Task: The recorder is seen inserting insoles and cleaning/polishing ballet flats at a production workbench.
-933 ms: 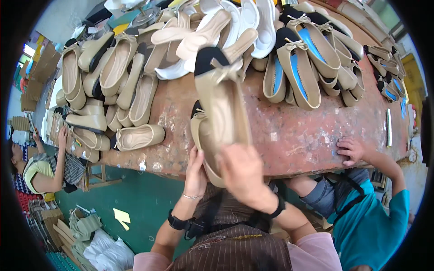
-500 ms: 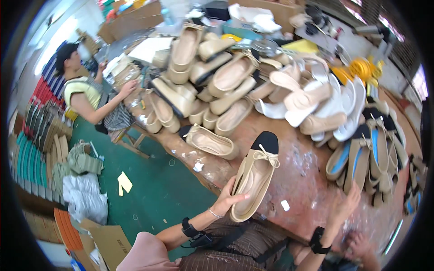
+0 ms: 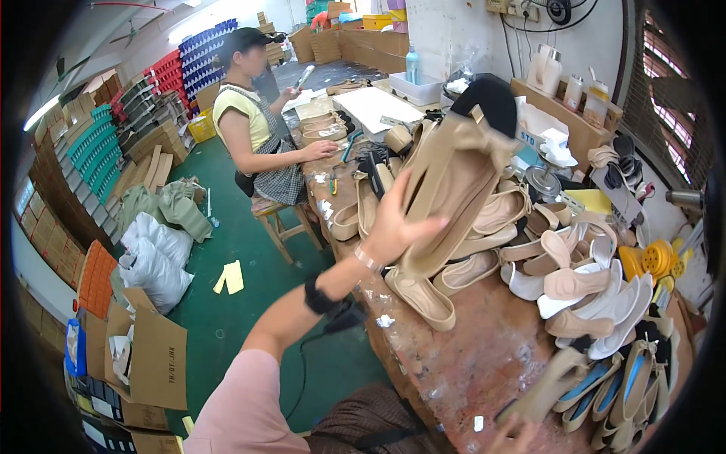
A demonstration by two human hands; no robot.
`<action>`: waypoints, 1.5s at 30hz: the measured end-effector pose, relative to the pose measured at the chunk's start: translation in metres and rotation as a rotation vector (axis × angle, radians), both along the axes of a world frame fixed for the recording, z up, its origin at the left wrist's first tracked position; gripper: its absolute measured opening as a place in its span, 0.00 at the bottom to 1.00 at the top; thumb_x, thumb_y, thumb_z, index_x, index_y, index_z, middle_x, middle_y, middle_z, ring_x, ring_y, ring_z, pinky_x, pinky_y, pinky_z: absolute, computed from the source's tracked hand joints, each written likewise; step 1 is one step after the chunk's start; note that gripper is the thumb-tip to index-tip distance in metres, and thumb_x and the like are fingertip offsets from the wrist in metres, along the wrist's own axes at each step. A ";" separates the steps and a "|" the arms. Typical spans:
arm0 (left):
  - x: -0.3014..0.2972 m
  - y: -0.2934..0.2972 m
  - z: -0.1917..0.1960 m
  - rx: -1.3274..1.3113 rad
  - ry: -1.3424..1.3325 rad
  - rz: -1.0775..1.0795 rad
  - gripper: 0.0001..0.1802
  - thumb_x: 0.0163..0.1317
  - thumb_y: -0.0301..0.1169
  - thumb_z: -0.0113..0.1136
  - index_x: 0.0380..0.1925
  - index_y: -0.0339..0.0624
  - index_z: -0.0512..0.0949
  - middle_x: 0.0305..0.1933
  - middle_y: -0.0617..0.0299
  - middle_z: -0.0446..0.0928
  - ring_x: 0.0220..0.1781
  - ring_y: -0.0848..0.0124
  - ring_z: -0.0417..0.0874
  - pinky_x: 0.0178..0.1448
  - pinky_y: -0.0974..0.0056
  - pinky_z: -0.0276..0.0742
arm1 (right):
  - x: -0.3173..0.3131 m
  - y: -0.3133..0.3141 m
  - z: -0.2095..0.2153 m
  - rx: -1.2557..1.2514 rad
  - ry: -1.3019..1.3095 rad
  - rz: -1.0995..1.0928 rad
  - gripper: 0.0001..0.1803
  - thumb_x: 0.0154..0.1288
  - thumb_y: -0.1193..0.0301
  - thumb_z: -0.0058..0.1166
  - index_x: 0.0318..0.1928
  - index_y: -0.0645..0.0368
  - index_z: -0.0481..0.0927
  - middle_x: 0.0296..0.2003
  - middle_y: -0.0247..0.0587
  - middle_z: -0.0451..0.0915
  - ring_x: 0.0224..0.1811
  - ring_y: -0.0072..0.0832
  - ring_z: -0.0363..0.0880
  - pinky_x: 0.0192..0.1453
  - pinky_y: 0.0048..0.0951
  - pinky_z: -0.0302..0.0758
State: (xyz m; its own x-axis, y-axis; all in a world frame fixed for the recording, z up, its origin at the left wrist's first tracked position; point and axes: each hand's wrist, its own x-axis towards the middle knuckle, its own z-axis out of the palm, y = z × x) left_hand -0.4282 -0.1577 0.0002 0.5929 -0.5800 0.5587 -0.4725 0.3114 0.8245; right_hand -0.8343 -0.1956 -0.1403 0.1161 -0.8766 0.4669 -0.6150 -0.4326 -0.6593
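My left hand (image 3: 393,227) is closed round the heel end of a beige ballet flat (image 3: 454,200) with a black toe, held up tilted over a pile of similar beige flats (image 3: 421,295). At the lower right my right hand (image 3: 518,433), partly blurred, has its fingers round the near end of another beige flat (image 3: 546,384). That shoe lies beside a cluster of flats with blue linings (image 3: 626,390). Behind the cluster are several loose pale insoles (image 3: 578,284), beige and white. The raised shoe hides part of the pile.
A co-worker (image 3: 249,129) sits on a wooden stool (image 3: 283,236) at the table's far left, with a phone-like object in one hand. The brown worktable (image 3: 484,352) has worn, spotted paint. Yellow reels (image 3: 656,259) stand at right. An open carton (image 3: 155,356) and white sacks (image 3: 155,261) are on the green floor.
My left hand has carried its flat up and away, over the pile. My right hand has taken hold of a flat by the blue-lined ones. The view has tilted up toward the room.
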 end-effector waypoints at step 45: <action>-0.099 -0.150 -0.063 0.493 -0.695 -0.479 0.32 0.58 0.37 0.69 0.62 0.38 0.73 0.67 0.45 0.70 0.68 0.48 0.71 0.70 0.50 0.67 | 0.030 -0.203 0.008 0.462 -0.923 -0.016 0.07 0.70 0.73 0.59 0.35 0.56 0.74 0.30 0.28 0.76 0.29 0.16 0.72 0.29 0.19 0.70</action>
